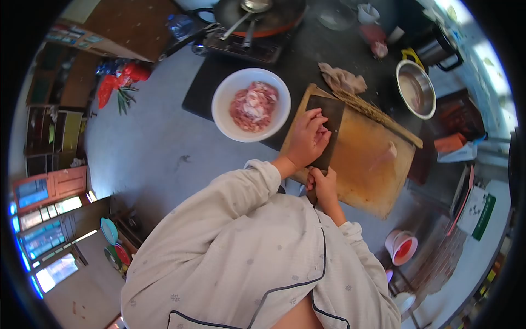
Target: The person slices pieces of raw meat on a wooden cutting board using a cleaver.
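Observation:
My right hand (324, 187) is wrapped around the handle of a cleaver, whose broad dark blade (330, 109) lies flat over the left side of a wooden cutting board (361, 159). Over the blade, my left hand (309, 138) has its fingers curled together; a small pinkish bit may be among them, too small to make out. A pale scrap of meat (390, 151) rests on the right part of the board. To the left stands a white bowl (220, 112) of chopped pink meat (252, 112) with white stuff on top.
A wok (296, 19) with a ladle (256, 4) sits on a stove behind the bowl. A crumpled cloth (342, 78) and a straw brush (372, 112) lie along the board's far edge. At right are a metal basin (402, 68) and a kettle (435, 49).

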Motion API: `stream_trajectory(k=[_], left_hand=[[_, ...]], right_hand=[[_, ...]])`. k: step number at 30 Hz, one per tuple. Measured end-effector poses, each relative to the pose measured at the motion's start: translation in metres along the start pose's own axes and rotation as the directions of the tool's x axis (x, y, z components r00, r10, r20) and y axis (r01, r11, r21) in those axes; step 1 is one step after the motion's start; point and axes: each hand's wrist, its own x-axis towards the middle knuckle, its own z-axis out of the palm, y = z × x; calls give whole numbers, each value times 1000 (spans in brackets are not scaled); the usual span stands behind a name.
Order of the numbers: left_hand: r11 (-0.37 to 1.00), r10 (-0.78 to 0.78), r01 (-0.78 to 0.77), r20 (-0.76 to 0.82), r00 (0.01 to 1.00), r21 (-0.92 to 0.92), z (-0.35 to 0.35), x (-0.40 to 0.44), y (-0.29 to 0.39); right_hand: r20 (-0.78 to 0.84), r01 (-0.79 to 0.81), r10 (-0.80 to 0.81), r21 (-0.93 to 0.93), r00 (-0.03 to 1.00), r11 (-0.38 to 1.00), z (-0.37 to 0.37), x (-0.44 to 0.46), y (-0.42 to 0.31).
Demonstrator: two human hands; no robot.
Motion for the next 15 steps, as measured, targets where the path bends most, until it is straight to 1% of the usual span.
stream_trajectory(k=[1,2,3,5,7,8,9,11,13,14,15], left_hand=[[996,39,-35,-42,998,80,-17,9,-2],[993,30,-17,-111,993,120,-30,15,-7],[986,40,-15,-146,989,166,-44,20,-16],[966,65,-9,-208,976,258,-76,28,-48],[921,-122,211,-272,955,327,-100,25,-84],[881,-215,319,-306,927,349,-111,20,-103],[862,-315,391,-264,912,323,-122,13,-126],[804,-504,528,-159,849,273,-139,5,-162],[855,-413,462,-230,881,236,-150,17,-159],[874,-375,433,-261,889,218,-154,16,-152],[859,-410,469,-273,871,204,-157,19,-147]], right_hand=[[51,13,-13,-4,999,1000,14,2,-12],[112,34,-33,-13,993,999,24,9,-16],[171,55,-51,-18,984,998,33,14,-19],[195,45,-37,-39,980,998,48,17,-23],[206,63,-50,-58,977,996,57,19,-25],[206,84,-68,-69,976,994,53,18,-24],[202,104,-86,-81,976,991,48,16,-22],[150,114,-99,-92,984,989,35,14,-20],[72,99,-92,-97,993,990,21,6,-24],[68,110,-107,-51,992,993,11,5,-22],[27,103,-102,-30,994,994,6,1,-24]])
